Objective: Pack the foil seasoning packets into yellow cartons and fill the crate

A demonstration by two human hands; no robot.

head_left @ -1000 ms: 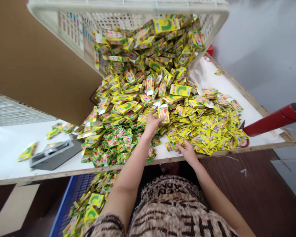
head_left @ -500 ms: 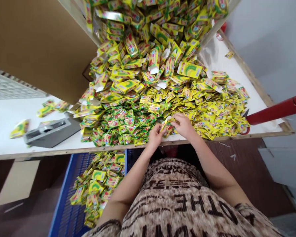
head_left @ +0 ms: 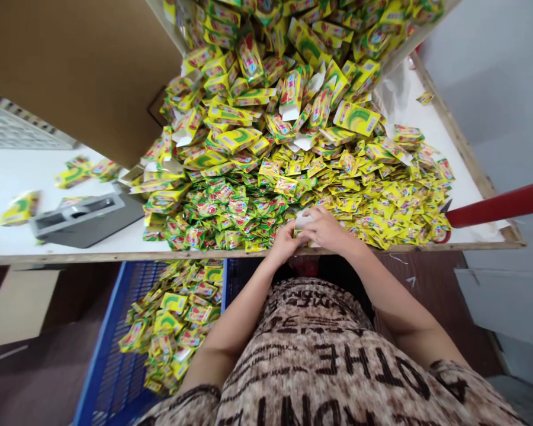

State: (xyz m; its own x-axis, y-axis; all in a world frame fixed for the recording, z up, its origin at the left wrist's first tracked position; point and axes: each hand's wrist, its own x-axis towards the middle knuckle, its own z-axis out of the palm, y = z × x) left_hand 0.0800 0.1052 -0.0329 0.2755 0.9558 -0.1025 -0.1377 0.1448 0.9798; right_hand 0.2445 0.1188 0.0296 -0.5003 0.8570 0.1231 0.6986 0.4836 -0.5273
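Fingers (head_left: 302, 232) of both hands are pinching a small white-faced cardboard carton (head_left: 302, 221) at the near edge of the white worktop (head_left: 9, 177), just in front of the body. The left hand (head_left: 285, 244) is gripping the carton's near-left side, thumb and fingertips closed on it; the right hand (head_left: 326, 229) is wrapping over its right side and top, fingers curled and pressed together. Whether anything is going inside the carton cannot be told, since the hands are covering it.

To do this step well, I judge: keep the carton squared between both thumbs, keep it low over the worktop edge so nothing drops to the floor, and avoid crushing the thin flaps.

Just beyond the hands, the heap of yellow-green foil sachets (head_left: 382, 201) is lying spread across the worktop, touching the carton area. Farther back, flat yellow-green printed cartons (head_left: 231, 139) are piling up. A grey tape dispenser (head_left: 82, 216) is sitting well apart on the left. A red-handled tool (head_left: 497, 207) is lying at the right. Below the worktop, a blue plastic crate (head_left: 100, 349) is holding more packets.
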